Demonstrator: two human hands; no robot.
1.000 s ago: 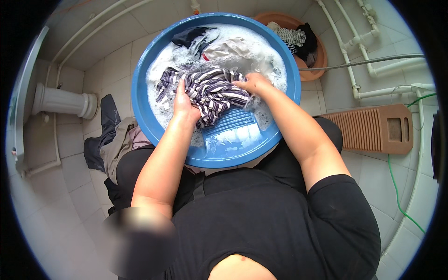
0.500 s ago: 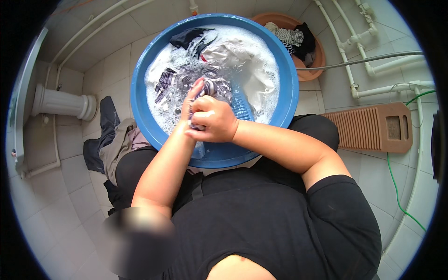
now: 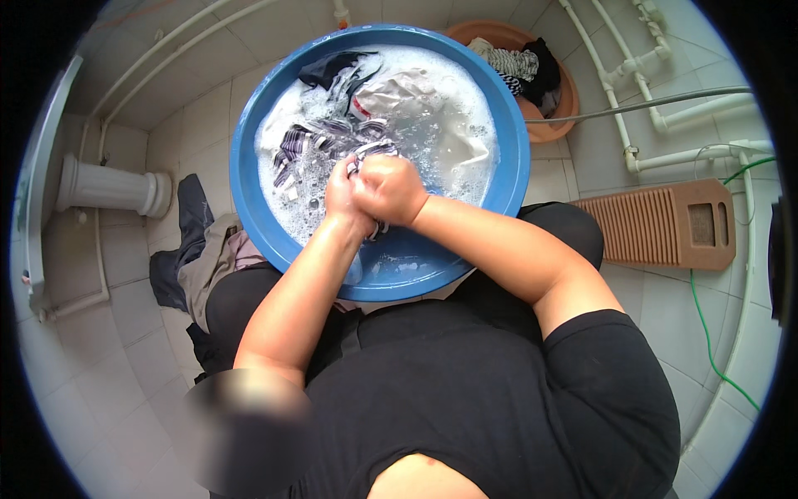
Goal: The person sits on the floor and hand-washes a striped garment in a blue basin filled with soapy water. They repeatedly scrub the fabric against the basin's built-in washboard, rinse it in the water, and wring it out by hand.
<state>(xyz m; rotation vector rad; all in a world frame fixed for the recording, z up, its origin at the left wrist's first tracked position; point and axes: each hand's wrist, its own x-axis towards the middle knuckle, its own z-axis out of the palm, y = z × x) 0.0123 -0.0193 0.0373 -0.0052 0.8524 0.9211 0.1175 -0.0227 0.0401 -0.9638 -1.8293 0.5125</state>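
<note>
A: From my head view, what have the hands got?

B: I see my left hand point(image 3: 345, 193) and right hand point(image 3: 389, 190) pressed together, each grip closed on a bunch of the striped garment point(image 3: 320, 141), likely to rub it against itself.

A: Where does it lie?

B: Trailing from the fists into suds in the blue basin point(image 3: 249, 200); washboard point(image 3: 665, 224) well apart.

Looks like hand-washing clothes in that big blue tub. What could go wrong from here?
Suds could slop over the blue tub's near rim, which sits right against the person's legs, as both hands, left hand and right hand, scrub the striped cloth. The pile of clothes on the floor beside the tub might get splashed. Wet floor tiles could turn slippery.
</note>
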